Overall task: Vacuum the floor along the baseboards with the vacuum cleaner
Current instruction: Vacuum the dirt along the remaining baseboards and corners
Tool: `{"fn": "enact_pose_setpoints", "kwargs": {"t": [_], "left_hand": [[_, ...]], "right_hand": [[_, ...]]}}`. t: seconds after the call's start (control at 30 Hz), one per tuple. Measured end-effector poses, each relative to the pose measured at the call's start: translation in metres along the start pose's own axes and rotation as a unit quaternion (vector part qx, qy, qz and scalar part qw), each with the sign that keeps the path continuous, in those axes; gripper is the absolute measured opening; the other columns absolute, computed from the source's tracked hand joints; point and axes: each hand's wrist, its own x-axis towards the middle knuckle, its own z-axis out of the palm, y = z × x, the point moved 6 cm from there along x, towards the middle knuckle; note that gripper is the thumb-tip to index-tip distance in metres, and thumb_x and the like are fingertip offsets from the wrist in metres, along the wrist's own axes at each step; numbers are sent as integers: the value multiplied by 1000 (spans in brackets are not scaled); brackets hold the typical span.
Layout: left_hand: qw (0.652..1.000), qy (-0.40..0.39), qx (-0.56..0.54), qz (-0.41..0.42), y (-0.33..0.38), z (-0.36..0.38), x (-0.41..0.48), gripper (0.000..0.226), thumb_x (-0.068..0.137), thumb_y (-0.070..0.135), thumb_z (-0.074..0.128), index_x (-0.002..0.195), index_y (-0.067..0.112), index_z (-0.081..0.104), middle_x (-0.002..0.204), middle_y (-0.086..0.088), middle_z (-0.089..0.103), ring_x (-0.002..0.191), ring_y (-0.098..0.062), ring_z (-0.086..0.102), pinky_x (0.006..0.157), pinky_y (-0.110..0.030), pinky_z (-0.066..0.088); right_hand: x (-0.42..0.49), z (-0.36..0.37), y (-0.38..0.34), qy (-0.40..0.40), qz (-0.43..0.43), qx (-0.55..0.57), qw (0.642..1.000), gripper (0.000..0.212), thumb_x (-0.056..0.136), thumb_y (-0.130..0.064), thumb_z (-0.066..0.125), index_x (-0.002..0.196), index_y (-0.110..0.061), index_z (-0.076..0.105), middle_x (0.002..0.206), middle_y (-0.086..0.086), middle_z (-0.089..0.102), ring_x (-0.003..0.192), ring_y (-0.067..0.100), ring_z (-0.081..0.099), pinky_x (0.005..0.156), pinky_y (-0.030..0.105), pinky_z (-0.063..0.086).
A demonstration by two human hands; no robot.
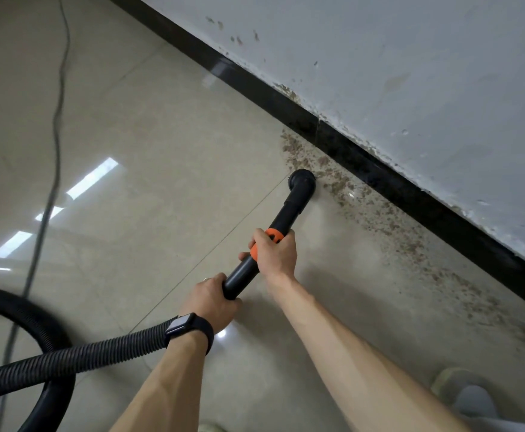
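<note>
Glossy beige tile floor [161, 135]; brown debris [348, 185] along black baseboard [379, 173]. Both hands, left [212, 299] and right [275, 252], grip vacuum wand [289, 213]; round brush nozzle [302, 179] on floor at debris edge.

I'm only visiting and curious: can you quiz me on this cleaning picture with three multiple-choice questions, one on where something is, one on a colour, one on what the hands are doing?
1. Where is the nozzle? A) on the floor at the debris beside the baseboard; B) raised in mid-air; C) inside a bucket.
2. What colour is the collar on the wand? A) blue; B) orange; C) white.
3. What do the left hand and right hand do? A) both hang open; B) only the left grips; C) both grip the wand.

1 A: it sits at the debris's edge.
2 B: an orange band shows at the right hand.
3 C: both hands' fingers curl round the wand.
</note>
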Motion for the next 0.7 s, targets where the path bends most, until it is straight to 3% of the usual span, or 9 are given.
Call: {"fn": "enact_pose_setpoints", "kwargs": {"t": [0.7], "left_hand": [[1000, -13, -19, -11, 2, 6, 13, 11, 81, 29, 57, 81, 27, 47, 79, 5, 56, 69, -16, 55, 61, -31, 46]], "right_hand": [[19, 10, -6, -13, -10, -43, 999, 40, 89, -6, 61, 127, -13, 48, 74, 4, 65, 59, 27, 73, 55, 23, 55]]}}
